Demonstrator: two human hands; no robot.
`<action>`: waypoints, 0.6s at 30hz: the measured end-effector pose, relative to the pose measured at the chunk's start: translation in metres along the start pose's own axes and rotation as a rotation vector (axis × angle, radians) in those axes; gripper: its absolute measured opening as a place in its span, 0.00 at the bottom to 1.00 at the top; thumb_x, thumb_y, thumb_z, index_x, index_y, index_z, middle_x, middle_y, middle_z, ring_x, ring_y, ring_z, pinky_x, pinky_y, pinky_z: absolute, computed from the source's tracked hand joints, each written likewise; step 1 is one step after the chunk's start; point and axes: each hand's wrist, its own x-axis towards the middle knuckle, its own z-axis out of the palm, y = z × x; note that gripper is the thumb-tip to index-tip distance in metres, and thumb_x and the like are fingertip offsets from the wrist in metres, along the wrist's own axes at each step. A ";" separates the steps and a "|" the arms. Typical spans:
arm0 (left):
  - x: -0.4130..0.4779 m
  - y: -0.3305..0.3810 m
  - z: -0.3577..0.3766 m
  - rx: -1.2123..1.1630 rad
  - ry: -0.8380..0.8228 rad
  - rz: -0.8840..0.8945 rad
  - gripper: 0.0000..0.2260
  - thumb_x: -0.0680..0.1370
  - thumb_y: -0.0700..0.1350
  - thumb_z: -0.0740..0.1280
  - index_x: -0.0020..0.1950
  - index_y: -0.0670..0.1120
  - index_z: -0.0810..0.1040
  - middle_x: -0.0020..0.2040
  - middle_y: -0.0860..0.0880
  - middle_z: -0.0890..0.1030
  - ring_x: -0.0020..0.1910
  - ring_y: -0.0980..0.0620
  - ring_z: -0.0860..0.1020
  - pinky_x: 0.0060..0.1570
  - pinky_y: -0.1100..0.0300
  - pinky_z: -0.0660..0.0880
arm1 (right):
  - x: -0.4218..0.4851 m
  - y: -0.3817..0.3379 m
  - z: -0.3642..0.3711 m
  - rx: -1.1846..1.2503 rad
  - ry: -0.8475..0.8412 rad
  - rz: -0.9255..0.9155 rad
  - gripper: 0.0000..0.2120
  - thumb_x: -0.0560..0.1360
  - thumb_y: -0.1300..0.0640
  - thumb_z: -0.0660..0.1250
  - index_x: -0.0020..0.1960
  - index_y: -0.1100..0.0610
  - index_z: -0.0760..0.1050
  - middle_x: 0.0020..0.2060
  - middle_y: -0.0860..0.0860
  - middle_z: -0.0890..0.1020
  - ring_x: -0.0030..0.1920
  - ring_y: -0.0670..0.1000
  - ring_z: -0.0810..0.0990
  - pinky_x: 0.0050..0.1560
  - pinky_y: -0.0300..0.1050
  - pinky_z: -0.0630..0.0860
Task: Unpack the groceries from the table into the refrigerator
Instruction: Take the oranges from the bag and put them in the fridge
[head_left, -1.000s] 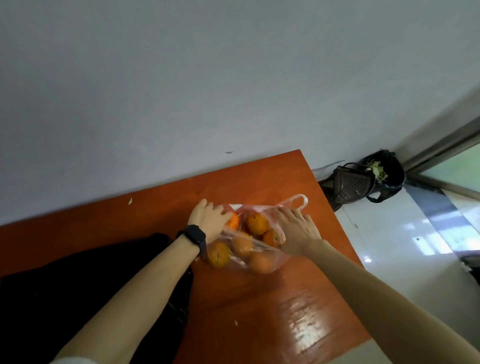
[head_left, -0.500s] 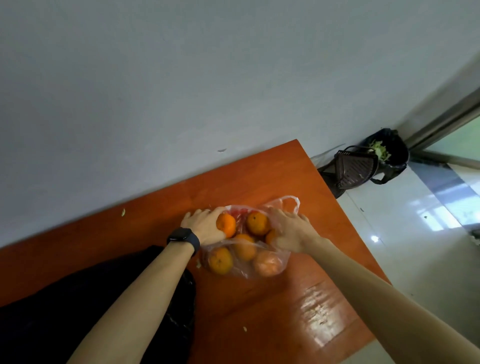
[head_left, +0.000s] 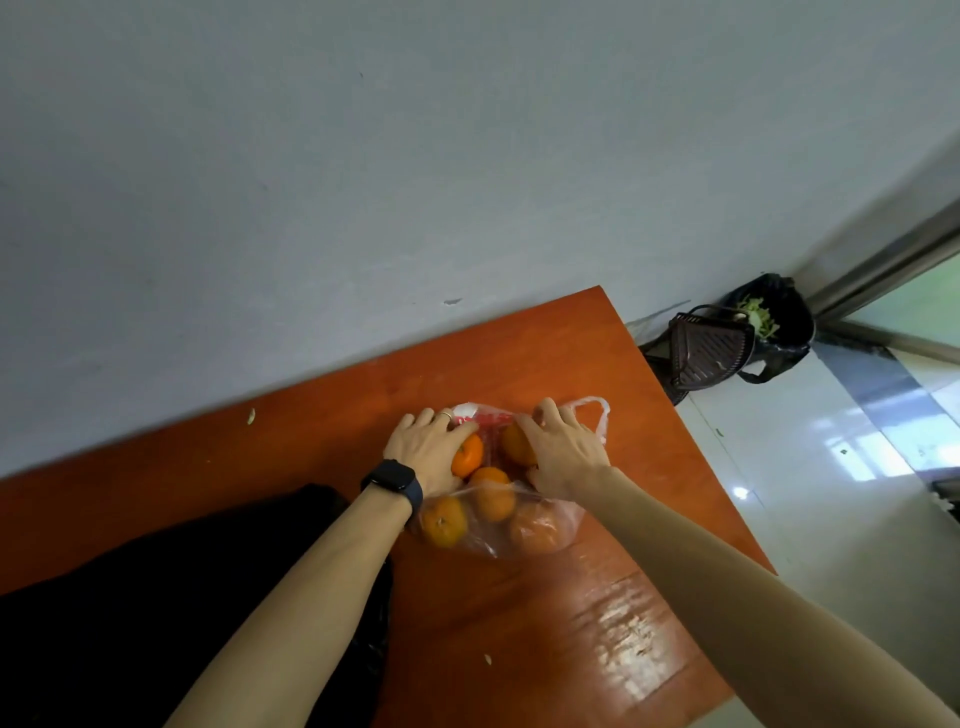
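Black crumpled sack (head_left: 156, 597): it lies nearest you, at 8 o'clock from the fruit, with your left forearm over its edge.
Glossy orange-brown wooden table (head_left: 597, 649): it carries both the sack and the fruit, and its far edge meets the wall.
Clear plastic carrier bag (head_left: 540, 530): your task item rests on the table's far right part, with its mouth towards 12 o'clock and a loop handle at 1 o'clock.
Round orange mandarins (head_left: 491, 493): three sit under the film at the bag's 6 o'clock end and two at the mouth.
Left hand (head_left: 426, 447): it wears a black smartwatch (head_left: 393, 480), and you cup the exposed mandarin (head_left: 467, 456) with your thumb curled over it.
Right hand (head_left: 563, 452): your bent fingers grasp the bag's film at its mouth, over another mandarin.
Dark slatted basket (head_left: 709, 348): it stands on the floor at 2 o'clock, beyond the table corner.
Black-lined bin (head_left: 779, 322): it is just behind the basket and holds green scraps.
Pale grey wall (head_left: 363, 182): it is the farthest thing, filling 12 o'clock.
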 end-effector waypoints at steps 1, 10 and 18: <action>0.001 0.001 0.000 0.003 -0.001 -0.002 0.34 0.74 0.61 0.66 0.77 0.56 0.60 0.71 0.47 0.70 0.65 0.44 0.69 0.59 0.51 0.66 | 0.002 -0.001 0.001 0.019 -0.004 0.037 0.34 0.73 0.51 0.71 0.74 0.49 0.59 0.66 0.55 0.64 0.67 0.61 0.67 0.58 0.54 0.75; -0.020 0.003 -0.029 -0.159 0.143 -0.079 0.30 0.71 0.65 0.67 0.68 0.54 0.65 0.60 0.49 0.80 0.60 0.45 0.73 0.54 0.51 0.68 | -0.027 -0.003 -0.005 0.290 0.115 0.068 0.31 0.75 0.50 0.70 0.75 0.47 0.61 0.67 0.51 0.75 0.62 0.59 0.77 0.55 0.55 0.76; -0.056 0.038 -0.080 -0.793 0.249 -0.082 0.32 0.66 0.58 0.77 0.64 0.59 0.64 0.61 0.54 0.74 0.56 0.51 0.75 0.49 0.54 0.71 | -0.121 0.018 -0.034 0.829 0.410 0.081 0.33 0.70 0.45 0.77 0.69 0.42 0.64 0.61 0.47 0.72 0.54 0.51 0.79 0.52 0.48 0.80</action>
